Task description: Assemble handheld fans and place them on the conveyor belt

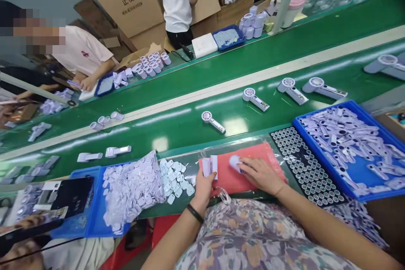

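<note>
Right hand (259, 175) palm-down on red pad (226, 179)

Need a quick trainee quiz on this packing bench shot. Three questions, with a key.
1. True or false: the left hand wears a black wristband.
2. What colour is the mat under the right hand?
3. Which tray holds the round discs: A, the black perforated tray, or B, the blue tray on the right?

Key: 1 true; 2 red; 3 A.
</note>
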`<state>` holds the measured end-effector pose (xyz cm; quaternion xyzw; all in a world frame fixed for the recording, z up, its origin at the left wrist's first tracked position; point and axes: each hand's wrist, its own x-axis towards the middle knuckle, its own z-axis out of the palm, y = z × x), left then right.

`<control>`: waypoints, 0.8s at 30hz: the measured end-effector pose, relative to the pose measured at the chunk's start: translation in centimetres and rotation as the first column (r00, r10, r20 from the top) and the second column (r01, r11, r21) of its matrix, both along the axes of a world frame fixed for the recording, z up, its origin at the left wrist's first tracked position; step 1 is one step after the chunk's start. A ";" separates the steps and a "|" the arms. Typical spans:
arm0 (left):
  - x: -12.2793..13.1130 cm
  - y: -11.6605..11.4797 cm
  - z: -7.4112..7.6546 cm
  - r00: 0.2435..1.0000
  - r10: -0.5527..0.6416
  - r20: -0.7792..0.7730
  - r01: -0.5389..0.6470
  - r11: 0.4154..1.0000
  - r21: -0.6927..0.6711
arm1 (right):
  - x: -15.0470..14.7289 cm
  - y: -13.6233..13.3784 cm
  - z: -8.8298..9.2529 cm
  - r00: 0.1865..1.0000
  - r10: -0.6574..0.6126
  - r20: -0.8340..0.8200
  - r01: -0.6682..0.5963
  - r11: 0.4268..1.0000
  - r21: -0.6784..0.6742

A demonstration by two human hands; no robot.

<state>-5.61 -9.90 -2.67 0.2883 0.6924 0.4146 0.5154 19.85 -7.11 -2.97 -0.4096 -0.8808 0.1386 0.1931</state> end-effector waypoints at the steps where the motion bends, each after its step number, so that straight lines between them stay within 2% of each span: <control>1: 0.2 0.1 -0.6 0.988 -0.018 -0.156 0.019 1.000 0.006 | -0.1 -0.4 -0.8 0.998 0.061 0.035 -0.063 0.996 0.063; 2: 0.3 0.2 -1.1 0.959 -0.044 -0.280 0.048 0.999 0.007 | -0.1 -0.7 -1.3 0.993 0.101 0.065 -0.108 0.989 0.103; 4: 0.1 0.1 -1.7 0.904 -0.101 -0.415 0.114 0.994 0.005 | 0.1 -1.6 -1.8 0.985 0.148 0.087 -0.159 0.977 0.139; 7: -0.1 -0.5 -1.8 0.869 -0.152 -0.471 0.164 0.986 -0.015 | 0.9 -3.0 -1.8 0.982 0.190 0.023 -0.191 0.970 0.152; 11: -0.1 -1.5 -1.0 0.814 -0.175 -0.554 0.209 0.978 -0.002 | 2.3 -4.7 -2.7 0.974 0.188 -0.123 -0.170 0.975 0.142; 13: 0.0 -1.8 -0.3 0.765 -0.206 -0.611 0.286 0.958 0.035 | 2.9 -5.3 -3.5 0.973 0.108 -0.204 -0.086 0.990 0.115; 16: 0.2 -2.0 0.6 0.672 -0.307 -0.674 0.425 0.905 0.012 | 3.7 -6.4 -4.4 0.955 -0.105 -0.276 0.113 0.994 0.013; 20: 0.4 -1.9 0.8 0.568 -0.450 -0.689 0.556 0.827 -0.082 | 4.7 -8.1 -4.8 0.903 -0.400 -0.158 0.381 0.914 -0.139; 22: 0.4 -1.7 0.6 0.514 -0.490 -0.704 0.580 0.803 -0.136 | 4.8 -8.5 -4.7 0.877 -0.470 -0.104 0.445 0.874 -0.196; 24: 0.6 -1.4 0.6 0.457 -0.513 -0.727 0.586 0.788 -0.187 | 4.5 -8.0 -4.3 0.864 -0.489 -0.119 0.450 0.856 -0.252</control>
